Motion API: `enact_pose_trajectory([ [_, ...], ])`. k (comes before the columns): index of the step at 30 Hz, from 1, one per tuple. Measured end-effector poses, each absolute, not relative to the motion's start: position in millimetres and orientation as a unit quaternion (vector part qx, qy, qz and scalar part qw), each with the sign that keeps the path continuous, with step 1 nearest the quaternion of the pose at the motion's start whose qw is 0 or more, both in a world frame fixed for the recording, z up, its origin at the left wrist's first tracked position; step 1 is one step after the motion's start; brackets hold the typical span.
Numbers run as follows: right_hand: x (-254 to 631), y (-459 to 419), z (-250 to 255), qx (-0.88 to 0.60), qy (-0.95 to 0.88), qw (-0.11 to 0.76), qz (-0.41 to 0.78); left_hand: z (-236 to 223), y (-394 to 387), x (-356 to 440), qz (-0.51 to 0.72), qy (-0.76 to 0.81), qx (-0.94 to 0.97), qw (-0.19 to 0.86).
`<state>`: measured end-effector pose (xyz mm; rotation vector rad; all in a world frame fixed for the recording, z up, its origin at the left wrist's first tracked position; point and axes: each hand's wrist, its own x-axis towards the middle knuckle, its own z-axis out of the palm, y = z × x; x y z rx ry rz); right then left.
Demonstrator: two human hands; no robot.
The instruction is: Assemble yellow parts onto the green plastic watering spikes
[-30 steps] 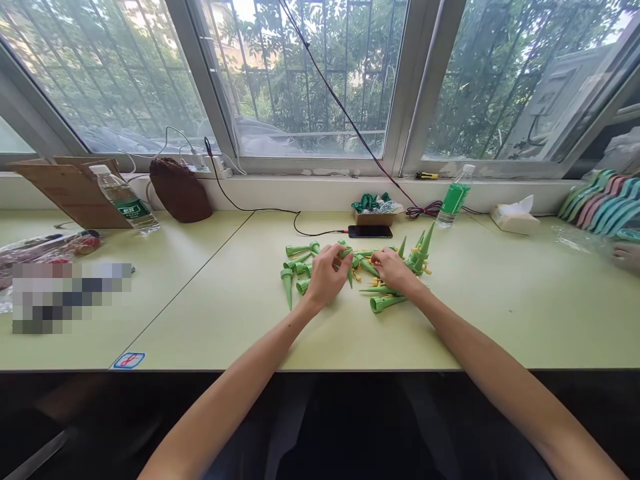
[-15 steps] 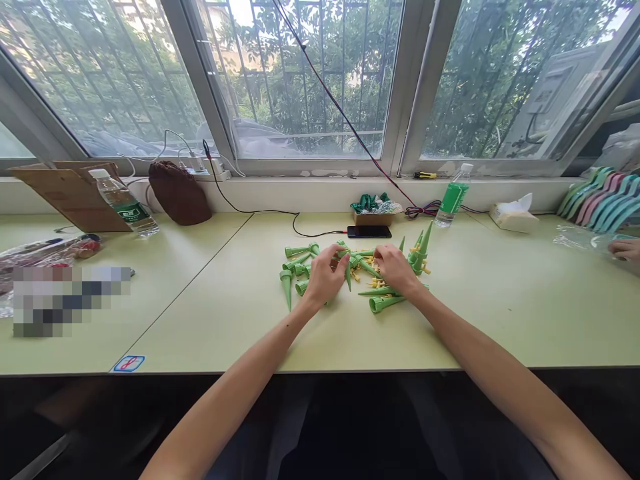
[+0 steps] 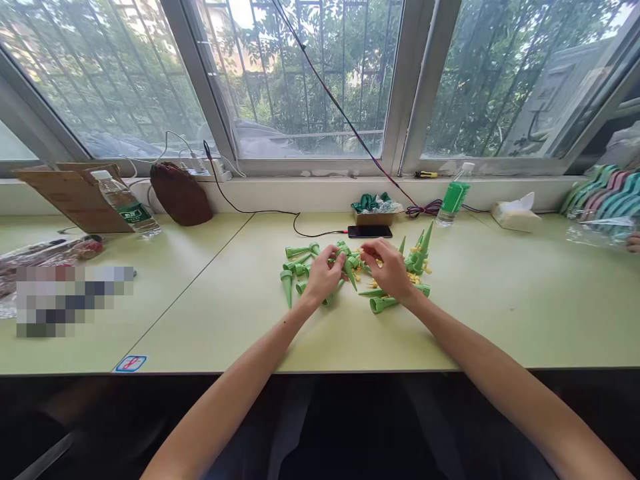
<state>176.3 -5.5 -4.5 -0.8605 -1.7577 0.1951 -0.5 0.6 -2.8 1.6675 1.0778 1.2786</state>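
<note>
Fingers of the left hand (image 3: 324,275) were closed, and there it was: a green spike (image 3: 351,274) gripped between thumb and fingertips, its point slanted down over the worktop (image 3: 240,313). Across from it, the right hand (image 3: 393,272) was held with its fingers curled and tips bunched together; whether anything was pinched there could not be told. More green spikes (image 3: 287,288) and small yellow pieces (image 3: 374,283) were strewn around both hands, some spikes propped tip-up at the right. On to the labels! White characters, too small to be read, were borne on the dark green label of the left bottle (image 3: 131,212); the brighter green label of the right bottle (image 3: 455,195) could not be read either. Near the front edge, a blue-bordered sticker (image 3: 131,363) was marked in red.
</note>
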Motion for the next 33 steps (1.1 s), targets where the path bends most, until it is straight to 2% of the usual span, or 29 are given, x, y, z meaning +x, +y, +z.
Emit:
enact_pose_trajectory([
  [33,173.9,-2.0,-12.6,-0.345,-0.739,0.558,0.151,-4.2,-0.8,1.0,0.476,0.416,0.682,0.369],
])
